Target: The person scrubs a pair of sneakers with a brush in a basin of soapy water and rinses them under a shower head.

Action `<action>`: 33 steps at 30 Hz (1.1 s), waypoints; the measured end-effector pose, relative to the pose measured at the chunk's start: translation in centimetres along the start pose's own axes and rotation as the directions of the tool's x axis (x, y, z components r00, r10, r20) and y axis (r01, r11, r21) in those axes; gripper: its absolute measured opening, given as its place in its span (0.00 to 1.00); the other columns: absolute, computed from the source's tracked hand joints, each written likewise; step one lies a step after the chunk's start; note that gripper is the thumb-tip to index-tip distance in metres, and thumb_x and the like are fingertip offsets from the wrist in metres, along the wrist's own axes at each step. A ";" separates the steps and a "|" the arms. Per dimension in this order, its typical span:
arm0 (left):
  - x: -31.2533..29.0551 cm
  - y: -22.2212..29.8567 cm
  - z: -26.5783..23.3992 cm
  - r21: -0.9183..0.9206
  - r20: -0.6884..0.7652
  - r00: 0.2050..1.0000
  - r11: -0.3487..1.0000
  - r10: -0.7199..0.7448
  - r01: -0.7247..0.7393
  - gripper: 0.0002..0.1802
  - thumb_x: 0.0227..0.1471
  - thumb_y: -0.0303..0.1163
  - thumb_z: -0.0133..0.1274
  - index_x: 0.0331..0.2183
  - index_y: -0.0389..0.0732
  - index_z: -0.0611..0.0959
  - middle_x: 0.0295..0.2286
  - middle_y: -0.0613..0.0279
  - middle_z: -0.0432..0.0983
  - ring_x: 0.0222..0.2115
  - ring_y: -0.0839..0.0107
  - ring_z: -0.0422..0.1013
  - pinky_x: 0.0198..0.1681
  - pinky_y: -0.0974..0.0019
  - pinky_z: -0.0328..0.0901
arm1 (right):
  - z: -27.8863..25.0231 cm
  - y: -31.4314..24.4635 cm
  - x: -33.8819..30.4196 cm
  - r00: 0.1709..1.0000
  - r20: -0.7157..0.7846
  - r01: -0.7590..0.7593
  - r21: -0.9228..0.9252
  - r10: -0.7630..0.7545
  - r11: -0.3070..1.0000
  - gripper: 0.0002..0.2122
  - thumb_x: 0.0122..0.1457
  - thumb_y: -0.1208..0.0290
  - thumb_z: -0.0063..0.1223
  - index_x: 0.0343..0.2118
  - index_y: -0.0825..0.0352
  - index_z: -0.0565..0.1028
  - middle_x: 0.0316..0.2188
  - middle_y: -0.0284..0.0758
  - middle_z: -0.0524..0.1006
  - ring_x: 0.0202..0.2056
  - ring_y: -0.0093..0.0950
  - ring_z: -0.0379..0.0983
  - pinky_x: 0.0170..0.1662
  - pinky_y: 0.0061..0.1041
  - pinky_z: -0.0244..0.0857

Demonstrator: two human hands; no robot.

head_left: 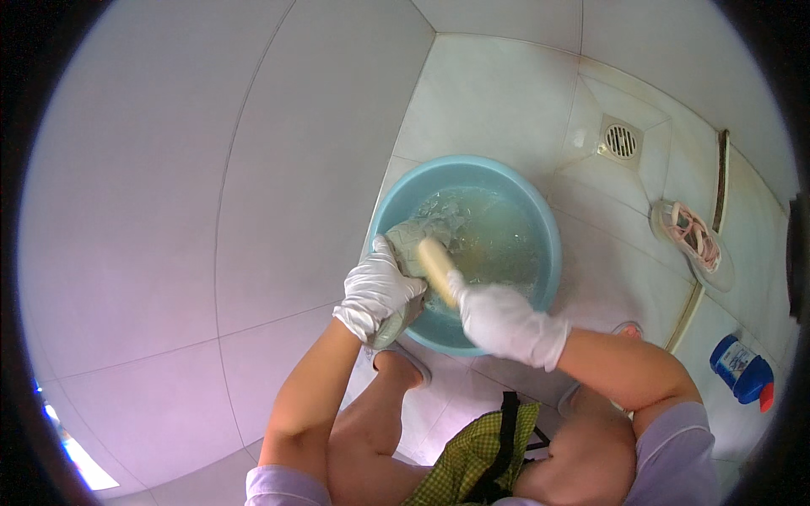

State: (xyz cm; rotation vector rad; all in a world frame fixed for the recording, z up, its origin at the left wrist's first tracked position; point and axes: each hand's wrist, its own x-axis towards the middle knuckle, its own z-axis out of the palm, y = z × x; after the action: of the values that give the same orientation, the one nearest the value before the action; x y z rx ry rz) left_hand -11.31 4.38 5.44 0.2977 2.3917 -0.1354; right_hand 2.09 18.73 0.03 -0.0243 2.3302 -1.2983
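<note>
A light blue round basin (553, 253) of cloudy, rippling water (502, 232) stands on the floor in front of me. Over its left side, a pale grey-green shoe (413, 236) lies tilted with its patterned sole facing up, its far end at the water. My left hand (377, 291), in a white glove, is closed around the shoe's middle. My right hand (510, 325), gloved too, grips a pale yellow scrubbing brush (436, 263) and holds it against the sole. The brush's underside is hidden, and that hand is slightly blurred.
A second shoe (693, 236) with pink laces lies on the tiles to the right. Beyond the basin is a round floor drain (621, 142). A blue bottle (741, 368) with a red cap lies at the lower right. A grey tiled wall (304, 169) rises close on the left.
</note>
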 end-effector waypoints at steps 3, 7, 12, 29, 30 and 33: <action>-0.6 1.3 0.0 0.036 -0.019 0.999 0.999 0.026 -0.025 0.57 0.32 0.48 0.65 0.56 0.22 0.58 0.37 0.38 0.77 0.38 0.51 0.76 0.41 0.59 0.70 | -1.4 1.1 1.9 0.997 -0.017 -0.075 -0.010 0.075 0.997 0.20 0.60 0.73 0.36 0.55 0.74 0.64 0.24 0.51 0.77 0.28 0.44 0.77 0.34 0.43 0.70; -0.1 0.6 -0.1 0.009 -0.022 0.995 0.995 0.100 -0.100 0.59 0.31 0.47 0.65 0.57 0.22 0.57 0.38 0.40 0.77 0.39 0.50 0.76 0.42 0.60 0.70 | -2.0 4.6 3.9 0.985 -0.092 -0.143 0.072 0.149 0.987 0.20 0.66 0.68 0.28 0.55 0.75 0.62 0.28 0.52 0.77 0.30 0.46 0.76 0.36 0.43 0.70; 0.0 0.4 0.7 -0.068 0.030 0.996 0.994 0.083 -0.081 0.61 0.30 0.45 0.67 0.59 0.23 0.56 0.41 0.37 0.76 0.43 0.52 0.75 0.48 0.63 0.68 | -0.4 3.6 2.6 0.990 -0.032 -0.137 -0.003 0.137 0.990 0.23 0.68 0.63 0.23 0.49 0.75 0.70 0.32 0.53 0.77 0.34 0.50 0.75 0.40 0.46 0.69; -3.6 -7.5 8.1 -0.478 -0.288 0.937 0.819 0.196 -0.318 0.55 0.35 0.31 0.69 0.59 0.30 0.54 0.50 0.46 0.65 0.53 0.58 0.64 0.57 0.62 0.60 | 1.8 -0.2 1.4 0.999 0.034 0.035 -0.161 -0.030 0.986 0.17 0.54 0.75 0.43 0.47 0.76 0.70 0.26 0.48 0.79 0.28 0.42 0.78 0.32 0.43 0.71; -3.4 -7.9 8.7 -0.480 -0.287 0.944 0.828 0.165 -0.291 0.53 0.36 0.33 0.69 0.58 0.28 0.56 0.50 0.46 0.66 0.53 0.59 0.65 0.56 0.64 0.61 | 1.9 -2.1 0.0 0.993 0.068 0.108 -0.149 -0.099 0.983 0.15 0.53 0.75 0.45 0.43 0.75 0.73 0.25 0.48 0.78 0.26 0.42 0.78 0.30 0.44 0.71; -3.0 -7.6 9.4 -0.538 -0.337 0.925 0.770 0.174 -0.341 0.50 0.35 0.30 0.69 0.56 0.28 0.59 0.50 0.47 0.66 0.53 0.59 0.65 0.56 0.64 0.60 | 2.5 -1.0 1.4 0.982 -0.069 0.157 -0.210 -0.175 0.965 0.10 0.52 0.74 0.47 0.35 0.73 0.76 0.24 0.47 0.78 0.24 0.40 0.78 0.28 0.44 0.71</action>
State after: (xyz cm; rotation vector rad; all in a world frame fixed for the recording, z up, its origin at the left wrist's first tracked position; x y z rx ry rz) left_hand -4.94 -5.24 0.59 0.3611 2.4802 0.8234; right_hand 1.67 15.83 -0.78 -0.2393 2.5742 -1.1509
